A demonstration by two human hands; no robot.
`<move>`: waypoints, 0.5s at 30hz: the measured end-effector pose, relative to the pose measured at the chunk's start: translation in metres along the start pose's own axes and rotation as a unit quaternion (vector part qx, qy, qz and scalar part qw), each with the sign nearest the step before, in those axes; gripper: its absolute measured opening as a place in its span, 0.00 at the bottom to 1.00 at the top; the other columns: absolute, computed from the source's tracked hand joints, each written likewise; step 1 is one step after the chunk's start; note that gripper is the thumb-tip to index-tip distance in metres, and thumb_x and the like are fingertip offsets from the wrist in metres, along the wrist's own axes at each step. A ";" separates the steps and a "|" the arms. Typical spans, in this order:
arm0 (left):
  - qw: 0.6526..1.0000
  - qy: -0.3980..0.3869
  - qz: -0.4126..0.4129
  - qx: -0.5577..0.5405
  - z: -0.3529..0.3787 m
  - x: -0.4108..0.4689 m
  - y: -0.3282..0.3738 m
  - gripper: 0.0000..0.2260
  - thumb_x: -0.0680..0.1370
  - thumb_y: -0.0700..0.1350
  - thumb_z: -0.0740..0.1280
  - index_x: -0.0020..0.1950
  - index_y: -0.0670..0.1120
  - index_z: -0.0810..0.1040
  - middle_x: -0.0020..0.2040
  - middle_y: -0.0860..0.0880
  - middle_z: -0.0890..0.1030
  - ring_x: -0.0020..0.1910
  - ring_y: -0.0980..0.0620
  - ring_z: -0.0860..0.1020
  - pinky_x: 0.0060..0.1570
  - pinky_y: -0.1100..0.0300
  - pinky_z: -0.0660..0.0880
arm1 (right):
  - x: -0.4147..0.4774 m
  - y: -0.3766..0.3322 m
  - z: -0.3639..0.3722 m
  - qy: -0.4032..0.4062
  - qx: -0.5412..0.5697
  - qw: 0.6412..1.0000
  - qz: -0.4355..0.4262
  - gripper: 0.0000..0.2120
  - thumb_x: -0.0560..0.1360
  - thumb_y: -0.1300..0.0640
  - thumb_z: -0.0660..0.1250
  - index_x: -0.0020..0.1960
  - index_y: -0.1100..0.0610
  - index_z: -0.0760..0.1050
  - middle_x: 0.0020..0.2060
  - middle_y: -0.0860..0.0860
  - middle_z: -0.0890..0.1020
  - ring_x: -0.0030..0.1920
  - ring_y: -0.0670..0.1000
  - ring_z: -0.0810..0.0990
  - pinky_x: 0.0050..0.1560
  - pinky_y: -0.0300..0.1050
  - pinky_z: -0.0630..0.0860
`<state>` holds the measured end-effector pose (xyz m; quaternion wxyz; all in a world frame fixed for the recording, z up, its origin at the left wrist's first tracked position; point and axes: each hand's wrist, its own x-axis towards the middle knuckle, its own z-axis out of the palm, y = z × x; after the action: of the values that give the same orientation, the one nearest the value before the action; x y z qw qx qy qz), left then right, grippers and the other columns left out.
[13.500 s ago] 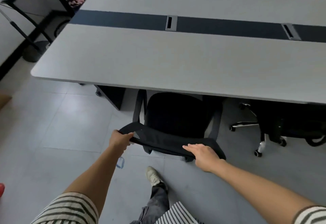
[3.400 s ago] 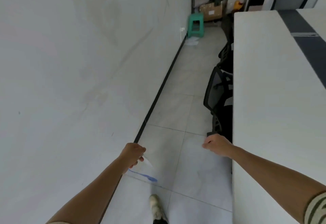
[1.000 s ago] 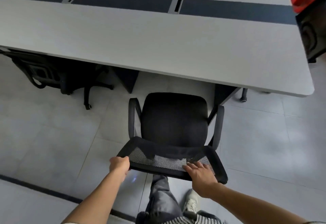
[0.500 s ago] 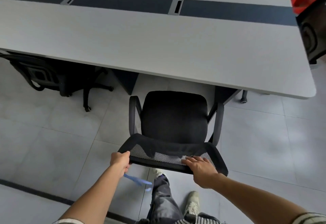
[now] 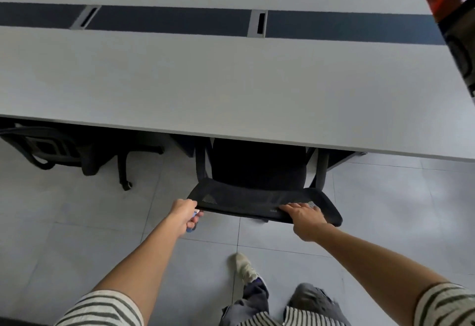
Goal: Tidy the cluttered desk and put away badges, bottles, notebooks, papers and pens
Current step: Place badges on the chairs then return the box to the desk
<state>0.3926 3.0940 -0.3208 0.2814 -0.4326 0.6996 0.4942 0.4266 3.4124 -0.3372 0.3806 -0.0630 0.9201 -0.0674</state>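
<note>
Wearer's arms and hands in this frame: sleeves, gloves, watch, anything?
Short sleeves, striped in off-white and dark grey: left sleeve, right sleeve. The forearms are bare below them. Both the left hand and right hand are ungloved; no watch, band or ring shows in this view.

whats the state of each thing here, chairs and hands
near chair: seat partly under the desk, backrest sticking out
left chair: tucked under the desk
left hand: curled round a small blue item, by the backrest corner
right hand: fingers flat on the backrest top
</note>
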 end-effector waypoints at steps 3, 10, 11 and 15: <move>1.000 -0.006 0.000 0.013 -0.006 0.013 0.017 0.07 0.79 0.36 0.55 0.44 0.36 0.71 0.34 0.41 0.76 0.19 0.53 0.63 0.20 0.72 0.55 | 0.015 -0.004 -0.015 -0.004 -0.006 1.000 0.005 0.35 0.76 0.66 0.58 0.78 0.44 0.55 0.76 0.47 0.63 0.76 0.55 0.59 0.74 0.63 0.56; 0.999 0.023 0.031 0.009 -0.006 0.041 0.044 0.08 0.78 0.33 0.53 0.41 0.39 0.68 0.35 0.40 0.77 0.24 0.52 0.62 0.18 0.71 0.53 | 0.053 -0.006 -0.055 0.001 -0.032 0.999 0.004 0.34 0.75 0.65 0.57 0.78 0.44 0.56 0.75 0.46 0.64 0.74 0.54 0.62 0.72 0.58 0.59; 0.999 0.027 0.032 0.003 -0.008 0.044 0.048 0.08 0.78 0.32 0.53 0.41 0.40 0.67 0.36 0.40 0.77 0.24 0.52 0.62 0.18 0.71 0.53 | 0.059 -0.009 -0.061 -0.001 -0.037 0.999 0.004 0.34 0.76 0.65 0.57 0.78 0.44 0.56 0.75 0.47 0.64 0.74 0.55 0.62 0.72 0.58 0.60; 0.997 0.068 0.041 -0.025 -0.027 0.056 0.067 0.10 0.77 0.30 0.52 0.39 0.42 0.65 0.34 0.44 0.69 0.26 0.51 0.62 0.18 0.71 0.53 | 0.073 -0.040 -0.069 -0.042 -0.047 0.998 -0.018 0.35 0.76 0.65 0.58 0.79 0.46 0.53 0.76 0.49 0.63 0.72 0.58 0.63 0.71 0.61 0.62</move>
<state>0.3079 3.0594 -0.3271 0.2018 -0.4429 0.7219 0.4919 0.3291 3.3664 -0.3327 0.4145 -0.0998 0.9041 -0.0284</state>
